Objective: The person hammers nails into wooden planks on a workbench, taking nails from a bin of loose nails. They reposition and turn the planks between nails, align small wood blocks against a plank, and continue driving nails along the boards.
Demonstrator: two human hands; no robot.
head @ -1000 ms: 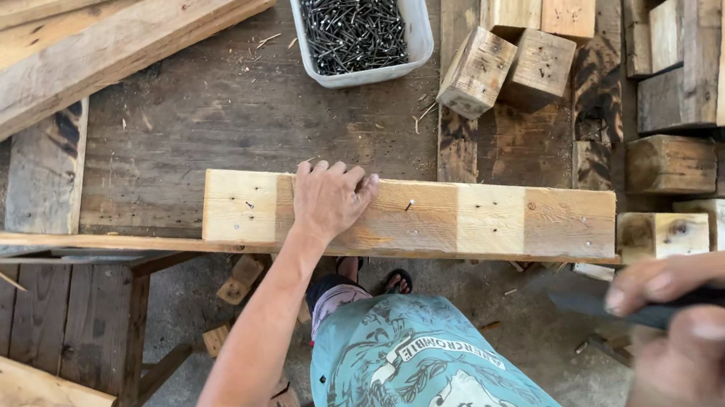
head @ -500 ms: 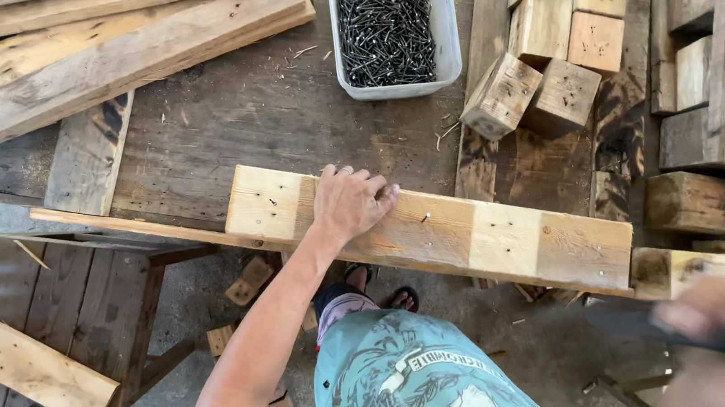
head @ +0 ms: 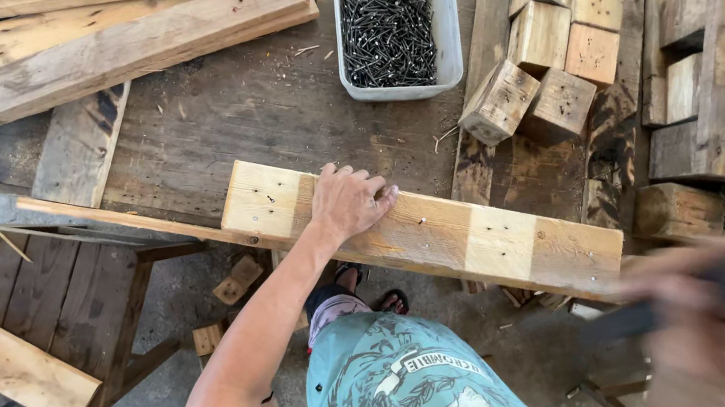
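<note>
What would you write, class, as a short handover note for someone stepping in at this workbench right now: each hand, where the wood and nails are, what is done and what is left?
Left hand: flat on the long plank, pressing it onto the workbench.
Right hand: motion-blurred at lower right, gripping a dark tool; its kind cannot be told.
Grey tub of nails stands beyond the plank; loose wooden blocks lie to its right.
Done: a few nail heads show in the plank.
Left: judging by this, more nailing, probably.

My view's mostly a beat-up wooden workbench [head: 262, 124]: a pale board [head: 438, 231] along its near edge, a tub of nails [head: 397, 27], loose wood blocks [head: 545, 46], stacked planks [head: 99, 43].
</note>
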